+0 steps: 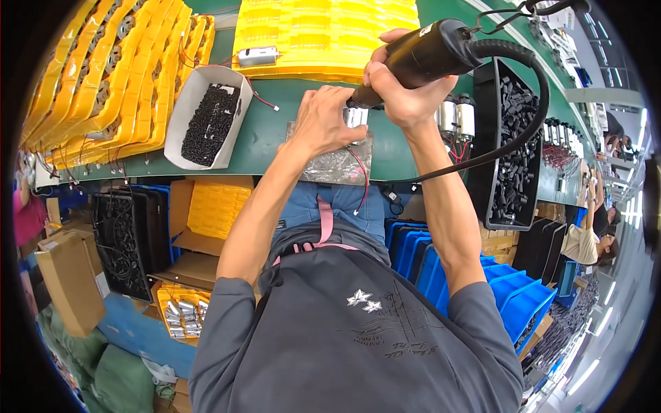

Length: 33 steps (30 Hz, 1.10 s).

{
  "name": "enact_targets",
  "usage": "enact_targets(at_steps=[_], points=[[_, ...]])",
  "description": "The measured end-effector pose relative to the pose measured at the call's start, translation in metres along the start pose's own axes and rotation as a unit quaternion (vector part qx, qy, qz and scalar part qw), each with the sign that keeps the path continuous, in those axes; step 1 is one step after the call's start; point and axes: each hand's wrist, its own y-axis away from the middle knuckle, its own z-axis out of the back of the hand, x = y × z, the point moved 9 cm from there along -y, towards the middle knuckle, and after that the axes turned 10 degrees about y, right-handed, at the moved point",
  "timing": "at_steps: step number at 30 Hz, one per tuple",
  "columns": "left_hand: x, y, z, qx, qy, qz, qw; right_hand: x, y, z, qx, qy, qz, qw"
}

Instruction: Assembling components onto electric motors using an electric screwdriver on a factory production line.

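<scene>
My left hand closes around a small silver motor, steadying it over a worn clear-grey mat at the table's near edge. From the motor a red and black wire lead hangs over that edge. My right hand wraps around a thick black electric screwdriver, tilted so its nose meets the top end of the motor. The exact contact point is hidden by fingers and the tool's nose. A black corded hose curves from the screwdriver's rear.
Left of my hands stands a white box of small black parts, beside stacked yellow trays. Ahead, another motor lies on a yellow tray. To the right are upright motors and a black bin of black parts.
</scene>
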Motion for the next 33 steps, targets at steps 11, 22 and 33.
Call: enact_targets(at_steps=[11, 22, 33], points=[[0.002, 0.0, -0.001, -0.02, 0.008, -0.015, 1.0, 0.007, -0.008, -0.012, 0.037, -0.003, -0.006, 0.999], [0.003, -0.001, -0.001, -0.015, -0.005, -0.002, 1.0, 0.029, -0.012, -0.019, 0.042, -0.111, 0.183, 0.976], [-0.001, 0.0, 0.0, 0.004, -0.005, 0.026, 1.0, 0.006, -0.007, -0.024, 0.097, 0.008, 0.011, 0.995]])
